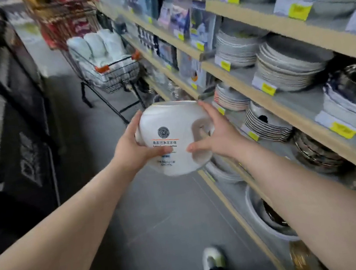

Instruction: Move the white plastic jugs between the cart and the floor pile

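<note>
White jug held in mid-air over the aisle floor, label up. Left hand and right hand clasp opposite sides, fingers curled round it; two-sided hold likely steadies a bulky load. Plates stacked on shelves to the right; cart ahead.

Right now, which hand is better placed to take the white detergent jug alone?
Probably the right hand: it grips the white detergent jug at its moulded handle opening, nearest the plate shelves. The left hand only grips the smooth side.
</note>
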Motion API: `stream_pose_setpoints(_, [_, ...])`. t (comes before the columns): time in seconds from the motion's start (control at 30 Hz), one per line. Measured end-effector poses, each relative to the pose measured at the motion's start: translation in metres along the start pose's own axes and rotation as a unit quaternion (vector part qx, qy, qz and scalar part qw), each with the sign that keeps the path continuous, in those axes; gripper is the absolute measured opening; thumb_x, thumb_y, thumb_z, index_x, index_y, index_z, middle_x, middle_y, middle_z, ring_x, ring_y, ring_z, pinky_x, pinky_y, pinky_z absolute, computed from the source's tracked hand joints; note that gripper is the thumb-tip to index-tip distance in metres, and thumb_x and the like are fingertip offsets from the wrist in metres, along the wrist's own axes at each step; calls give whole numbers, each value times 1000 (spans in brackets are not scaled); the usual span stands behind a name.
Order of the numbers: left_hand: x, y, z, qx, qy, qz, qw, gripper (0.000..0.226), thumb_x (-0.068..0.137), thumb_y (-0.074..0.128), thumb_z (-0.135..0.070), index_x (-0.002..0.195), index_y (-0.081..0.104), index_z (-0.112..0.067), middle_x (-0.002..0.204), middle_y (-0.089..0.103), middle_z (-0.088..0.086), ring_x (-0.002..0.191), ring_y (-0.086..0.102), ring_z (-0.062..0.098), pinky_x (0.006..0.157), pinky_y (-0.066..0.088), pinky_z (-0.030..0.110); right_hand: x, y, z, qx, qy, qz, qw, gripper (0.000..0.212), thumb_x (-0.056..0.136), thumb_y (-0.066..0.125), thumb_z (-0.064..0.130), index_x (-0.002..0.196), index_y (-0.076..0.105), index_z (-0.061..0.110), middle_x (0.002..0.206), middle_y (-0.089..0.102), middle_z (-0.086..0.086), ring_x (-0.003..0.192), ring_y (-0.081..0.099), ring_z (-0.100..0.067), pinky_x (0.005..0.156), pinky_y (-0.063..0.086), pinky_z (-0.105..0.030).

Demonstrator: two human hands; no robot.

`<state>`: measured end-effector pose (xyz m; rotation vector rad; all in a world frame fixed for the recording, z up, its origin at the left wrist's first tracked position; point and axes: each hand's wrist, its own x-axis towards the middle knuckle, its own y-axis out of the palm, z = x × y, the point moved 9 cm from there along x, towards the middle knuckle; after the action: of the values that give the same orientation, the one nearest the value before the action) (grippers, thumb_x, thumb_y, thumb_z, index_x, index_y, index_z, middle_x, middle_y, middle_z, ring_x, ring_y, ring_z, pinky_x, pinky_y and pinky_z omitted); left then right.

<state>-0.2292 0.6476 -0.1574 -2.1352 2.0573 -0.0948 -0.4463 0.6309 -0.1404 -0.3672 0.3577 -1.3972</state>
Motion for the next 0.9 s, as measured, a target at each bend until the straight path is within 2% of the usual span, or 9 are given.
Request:
stream_pose_setpoints(0.07, [23,-28,2,-1,-4,-39,999,127,30,97,-37,140,35,-50,129,58,-12,116,60,16,95,53,44,45,22,13,6,-29,38,999,118,55,93,15,150,25,37,145,34,3,128,36,-11,97,30,-22])
stream_pose_setpoints(0.13, [47,-55,4,0,-9,-82,997,128,28,96,-40,140,34,-52,130,57,-13,118,58,15,97,52,45,91,43,26,4,-50,69,996,119,55,93,15,151,25,35,139,35,7,126,35,-8,97,28,-19])
stream_pose_setpoints(0.27, [96,-104,-5,-16,-9,-161,987,126,38,98,-30,144,32,-50,133,54,-13,120,55,14,97,52,44,184,85,58,7,-89,131,987,129,43,95,28,150,25,40,147,36,-1,130,37,-14,113,31,-35])
stream_pose_setpoints(0.37, [131,-139,-11,-30,-10,-211,977,121,49,96,-16,147,30,-45,133,53,-13,121,55,15,96,53,45,244,114,84,-7,-120,167,979,124,50,95,21,149,24,44,145,37,-4,131,38,-17,107,32,-30])
stream_pose_setpoints(0.53, [178,-203,-4,-34,-21,-275,961,121,50,96,-16,147,30,-46,133,52,-14,122,53,15,98,51,47,327,175,120,-27,-152,222,963,127,44,95,29,147,24,49,141,40,-5,129,43,-22,109,35,-36])
stream_pose_setpoints(0.6, [200,-231,3,-30,-29,-292,956,120,51,95,-14,147,29,-45,135,51,-13,124,50,13,100,49,46,358,203,131,-28,-159,231,959,127,44,95,29,148,23,47,143,38,-4,131,41,-22,110,34,-35])
stream_pose_setpoints(0.77, [271,-305,20,-1,-37,-290,956,118,56,93,-14,150,27,-41,139,47,-13,124,42,6,105,45,42,439,274,152,-27,-159,239,957,124,48,95,25,149,24,43,144,38,-3,132,38,-21,101,32,-29])
stream_pose_setpoints(0.83, [310,-341,25,4,-37,-280,959,117,57,93,-13,150,26,-40,135,48,-15,124,45,8,104,46,42,476,302,162,-19,-147,232,961,127,43,95,30,149,24,44,144,39,-3,132,40,-22,104,34,-31])
stream_pose_setpoints(0.9, [350,-374,26,4,-40,-263,964,117,57,93,-12,149,27,-42,129,51,-18,123,49,12,101,49,44,510,327,175,-20,-129,224,966,133,32,90,44,147,23,48,142,41,-3,130,43,-23,107,37,-37])
